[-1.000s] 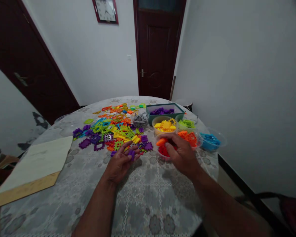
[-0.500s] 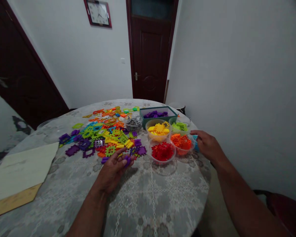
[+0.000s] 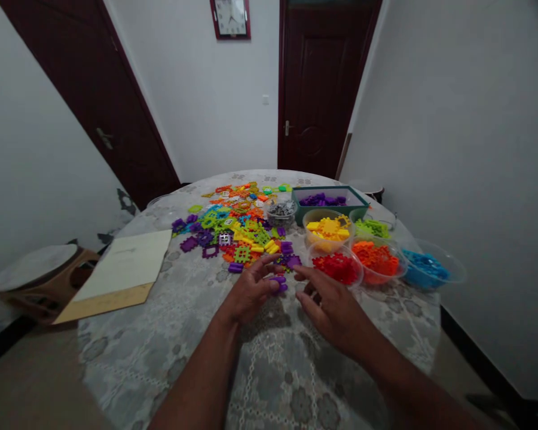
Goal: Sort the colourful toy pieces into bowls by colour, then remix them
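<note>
My left hand (image 3: 253, 291) is closed on purple plastic building pieces (image 3: 278, 284), held between thumb and fingers in front of the pile. Close by on its right is my right hand (image 3: 329, 301), fingers apart and bent toward the left hand, with nothing visible in it. Beyond both hands spreads a heap of mixed plastic pieces (image 3: 251, 234) in green, orange, yellow, purple and blue. Clear bowls stand to the right: red pieces (image 3: 336, 267) nearest my right hand, then orange pieces (image 3: 375, 260), yellow pieces (image 3: 327, 228) and blue pieces (image 3: 425, 267).
A green-rimmed box (image 3: 332, 192) with purple pieces stands behind the bowls, beside a bowl of grey pieces (image 3: 281, 209) and one of light green pieces (image 3: 373, 228). At left, a pale sheet on a board (image 3: 123, 263) overhangs the round table's patterned cloth (image 3: 278, 370).
My right hand has come from beside the bowls at the far right to just right of my left hand. The view has turned left. My left hand keeps its purple pieces.
</note>
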A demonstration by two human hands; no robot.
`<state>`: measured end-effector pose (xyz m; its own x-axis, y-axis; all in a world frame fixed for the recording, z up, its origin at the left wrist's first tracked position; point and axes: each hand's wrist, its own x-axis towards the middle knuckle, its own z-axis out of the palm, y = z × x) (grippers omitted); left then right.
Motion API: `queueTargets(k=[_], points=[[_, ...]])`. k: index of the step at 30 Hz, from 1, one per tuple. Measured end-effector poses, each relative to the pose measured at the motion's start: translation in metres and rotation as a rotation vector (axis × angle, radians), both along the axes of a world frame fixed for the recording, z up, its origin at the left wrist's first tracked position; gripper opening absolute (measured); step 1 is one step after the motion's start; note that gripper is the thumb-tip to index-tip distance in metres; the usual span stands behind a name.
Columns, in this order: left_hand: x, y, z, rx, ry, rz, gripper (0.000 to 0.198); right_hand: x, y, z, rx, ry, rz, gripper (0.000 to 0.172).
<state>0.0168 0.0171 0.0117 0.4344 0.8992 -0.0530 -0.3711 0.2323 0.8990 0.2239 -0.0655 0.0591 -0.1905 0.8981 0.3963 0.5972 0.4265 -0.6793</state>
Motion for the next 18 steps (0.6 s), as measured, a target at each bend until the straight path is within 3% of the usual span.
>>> queueTargets(k=[6,12,15,18], points=[[0.000,-0.001,-0.001,0.032,-0.023,-0.107,0.077,-0.017,0.013,-0.012,-0.038,-0.025,0.088,0.040],[-0.001,0.000,-0.001,0.042,-0.010,-0.148,0.070,-0.020,0.009,-0.013,-0.033,0.003,0.125,0.032],[0.001,0.000,-0.002,0.006,-0.018,-0.081,0.063,-0.010,0.006,-0.001,-0.127,-0.012,0.118,0.028],[0.003,0.005,-0.003,-0.061,-0.033,0.117,0.054,0.012,0.016,0.024,-0.246,-0.107,0.137,0.026]])
